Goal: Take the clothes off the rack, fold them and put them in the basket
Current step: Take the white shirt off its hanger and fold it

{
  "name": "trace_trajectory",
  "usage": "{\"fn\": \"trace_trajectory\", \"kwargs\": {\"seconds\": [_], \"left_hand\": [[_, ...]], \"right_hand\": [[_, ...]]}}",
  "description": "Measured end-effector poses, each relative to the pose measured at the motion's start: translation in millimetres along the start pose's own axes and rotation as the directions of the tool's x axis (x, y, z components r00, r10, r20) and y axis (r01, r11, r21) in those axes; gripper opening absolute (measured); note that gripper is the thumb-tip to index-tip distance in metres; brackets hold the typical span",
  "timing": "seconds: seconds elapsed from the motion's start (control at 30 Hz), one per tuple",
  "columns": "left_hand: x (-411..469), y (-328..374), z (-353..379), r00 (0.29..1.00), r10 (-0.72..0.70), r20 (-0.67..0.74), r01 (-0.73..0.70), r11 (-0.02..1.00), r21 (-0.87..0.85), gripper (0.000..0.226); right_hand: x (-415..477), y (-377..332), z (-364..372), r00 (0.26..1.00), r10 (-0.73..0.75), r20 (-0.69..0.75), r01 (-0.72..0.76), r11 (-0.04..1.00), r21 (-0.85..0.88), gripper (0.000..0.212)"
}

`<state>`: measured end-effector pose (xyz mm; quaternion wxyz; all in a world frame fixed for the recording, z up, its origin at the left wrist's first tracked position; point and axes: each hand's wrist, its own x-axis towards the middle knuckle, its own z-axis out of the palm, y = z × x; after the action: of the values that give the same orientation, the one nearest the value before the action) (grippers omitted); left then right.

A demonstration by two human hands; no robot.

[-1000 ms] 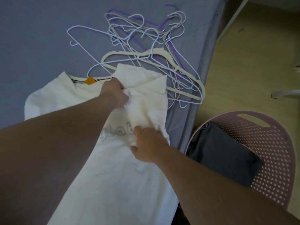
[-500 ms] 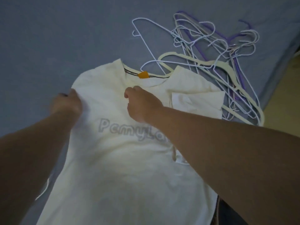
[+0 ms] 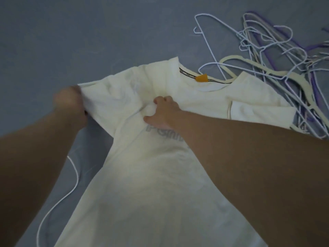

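Gripping T-shirt (image 3: 151,175) sleeve edge with left hand (image 3: 71,106), pinching chest cloth with right hand (image 3: 163,113); hangers (image 3: 231,57) against its right edge, grey sheet (image 3: 71,41) at its left.

1 head cam looks fwd/down, close over T-shirt (image 3: 151,175).

Grey-blue bed sheet (image 3: 89,41) fills the whole background, smooth with a few faint creases. Tangled pile of wire hangers (image 3: 263,50) lies on it at upper right, white and purple, with one thick cream hanger (image 3: 236,57) among them. Thin white cord (image 3: 76,175) curves across the sheet at lower left. Light is dim and flat, with soft shadows. No wall, floor or window in frame.
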<state>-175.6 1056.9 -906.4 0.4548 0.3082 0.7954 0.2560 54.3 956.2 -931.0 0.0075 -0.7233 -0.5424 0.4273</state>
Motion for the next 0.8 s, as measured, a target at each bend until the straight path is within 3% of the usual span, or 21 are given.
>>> {"fn": "trace_trajectory", "kwargs": {"seconds": [0.1, 0.17, 0.23, 0.3, 0.33, 0.37, 0.43, 0.53, 0.7, 0.8], "left_hand": [[56, -17, -30, 0.956, 0.04, -0.29, -0.079, 0.99, -0.121, 0.034], [35, -8, -36, 0.937, 0.088, -0.337, -0.137, 0.983, -0.124, 0.027], [-5, 3, -29, 0.937, 0.072, -0.342, -0.158, 0.96, -0.231, 0.028], [-14, 1, -28, 0.967, -0.015, -0.252, -0.069, 0.945, -0.319, 0.038], [-20, 1, -30, 0.978, -0.045, -0.204, 0.001, 0.978, -0.208, 0.043], [-25, -2, -30, 0.978, -0.049, -0.202, 0.06, 0.997, 0.049, 0.051], [-23, -9, -28, 0.982, -0.181, -0.048, 0.169, 0.967, -0.191, 0.053], [-28, -15, -27, 0.983, -0.18, 0.024, 0.177, 0.979, 0.099, 0.057], [-21, -11, -34, 0.999, -0.028, 0.036, 0.026, 0.997, 0.069, 0.031], [-20, -7, -38, 0.993, -0.059, 0.104, 0.045, 0.991, 0.128, 0.013]], "right_hand": [[-2, -3, 3, 1.0, 0.022, -0.001, -0.022, 0.998, -0.066, 0.086], [-5, -9, 5, 1.0, 0.024, -0.006, -0.025, 0.994, -0.105, 0.089], [-8, -11, 7, 1.0, 0.024, -0.016, -0.026, 0.99, -0.138, 0.088], [-10, -11, 10, 0.999, 0.023, -0.023, -0.026, 0.985, -0.171, 0.088], [-11, -11, 11, 0.999, 0.019, -0.029, -0.024, 0.982, -0.189, 0.089], [-12, -11, 13, 0.999, 0.017, -0.032, -0.023, 0.979, -0.202, 0.09], [-13, -12, 15, 0.999, 0.017, -0.038, -0.025, 0.975, -0.222, 0.092], [-13, -14, 17, 0.999, 0.026, -0.036, -0.034, 0.97, -0.24, 0.092], [-14, -17, 21, 0.999, 0.026, -0.046, -0.038, 0.958, -0.285, 0.089], [-11, -23, 32, 0.997, 0.055, -0.05, -0.068, 0.942, -0.328, 0.092]]}}
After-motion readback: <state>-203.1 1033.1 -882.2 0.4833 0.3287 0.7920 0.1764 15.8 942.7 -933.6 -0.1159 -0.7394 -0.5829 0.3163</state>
